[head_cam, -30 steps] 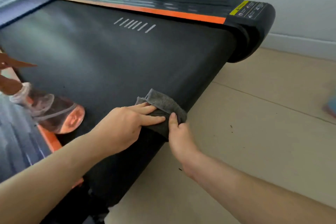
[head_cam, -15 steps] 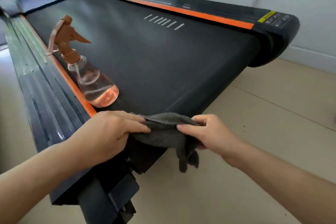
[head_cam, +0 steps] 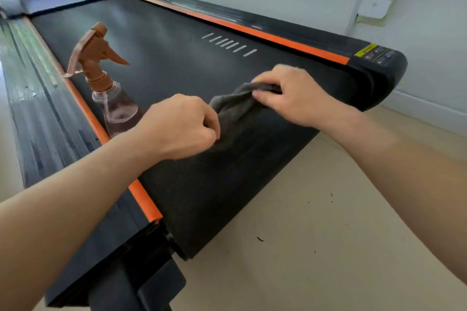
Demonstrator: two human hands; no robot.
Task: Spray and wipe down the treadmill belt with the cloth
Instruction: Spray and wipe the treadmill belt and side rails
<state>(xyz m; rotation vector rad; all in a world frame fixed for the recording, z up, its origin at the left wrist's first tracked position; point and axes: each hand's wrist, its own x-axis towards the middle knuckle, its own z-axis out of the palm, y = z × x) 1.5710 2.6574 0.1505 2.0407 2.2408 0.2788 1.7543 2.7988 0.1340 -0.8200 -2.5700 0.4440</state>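
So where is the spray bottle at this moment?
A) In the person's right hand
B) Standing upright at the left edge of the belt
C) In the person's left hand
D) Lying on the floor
B: the spray bottle stands upright at the edge of the treadmill belt, beside the orange strip. No hand is on it, since the left hand and right hand both grip the grey cloth.

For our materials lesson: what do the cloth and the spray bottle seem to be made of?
Cloth: soft grey fabric, probably microfibre; it folds and sags limply. Spray bottle: clear glossy plastic, likely; liquid shows through, under a matte brown trigger head.
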